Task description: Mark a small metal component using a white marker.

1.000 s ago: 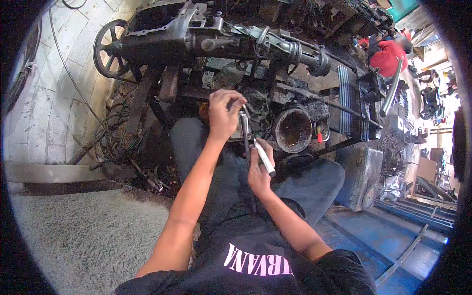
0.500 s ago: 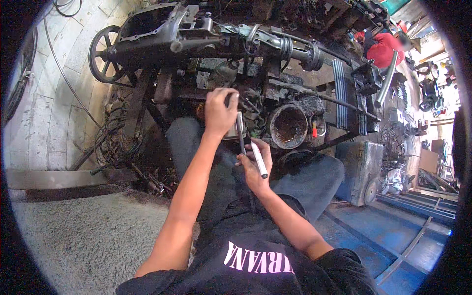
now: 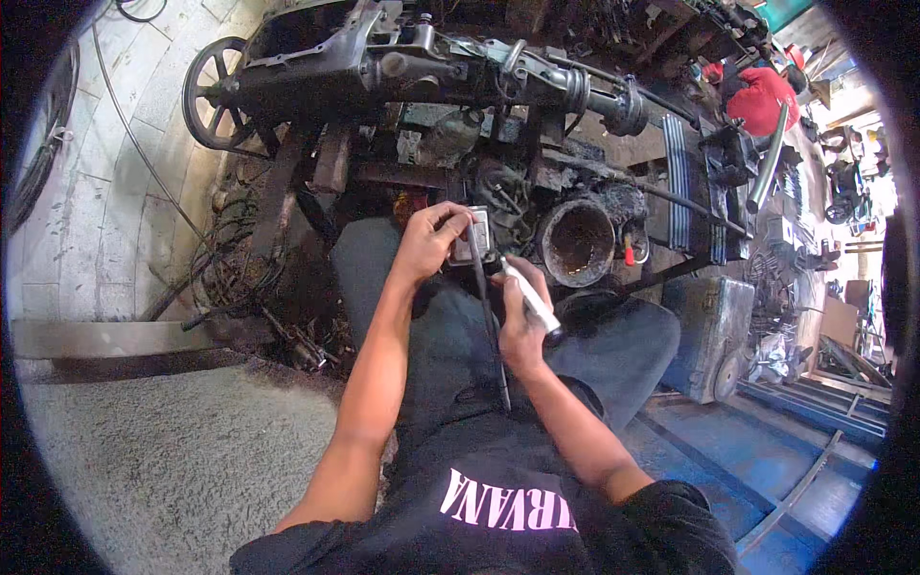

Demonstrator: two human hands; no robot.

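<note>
My left hand has its thumb and fingers closed at the upper end of a slender dark-grey metal rod. The rod slants down toward my lap, its lower end near my shirt. Beside those fingertips is a small silvery rectangular metal piece; whether the hand also grips it cannot be made out. A white marker sits in my closed right hand, its dark upper end close to the rod. Part of that hand's grip is hidden behind the marker.
A long greasy machine assembly with a spoked wheel spans the far side. Right of my hands stands a round rusty metal bowl. A dark case is by my right knee. A person in red is farther off.
My left hand has come down to the rod's upper end, its fingers now closed there. The right hand has shifted right with the marker, and more of the rod's lower length shows.
</note>
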